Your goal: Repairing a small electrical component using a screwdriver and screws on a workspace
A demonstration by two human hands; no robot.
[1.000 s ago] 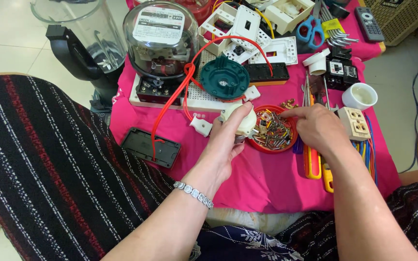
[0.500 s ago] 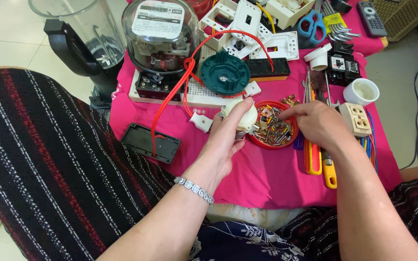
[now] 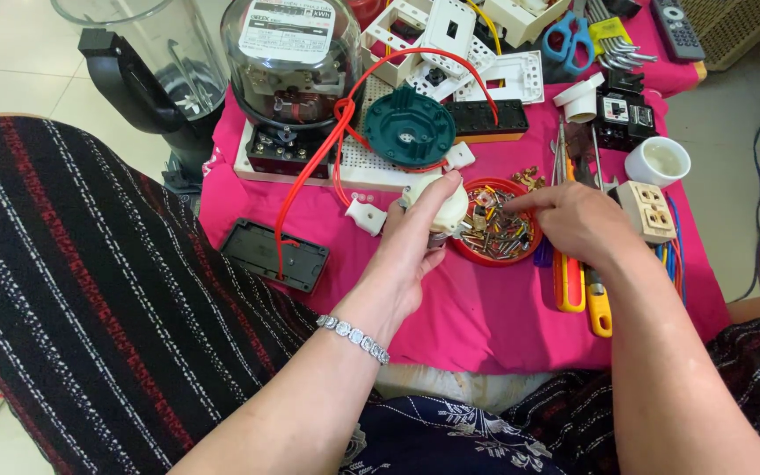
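Head view: a round cream plastic part (image 3: 440,205) is held by the left hand (image 3: 411,255); small screws in the red round dish (image 3: 496,230) are being picked at by the right hand (image 3: 573,222), fingers pinched narrow, nothing fitted yet

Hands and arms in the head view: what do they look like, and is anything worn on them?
Both arms are bare, with no sleeves showing and no gloves. The left hand has a silver bracelet of small square stones around its wrist. The right hand shows no ring, watch or band. Whether the fingers carry nail polish cannot be made out.
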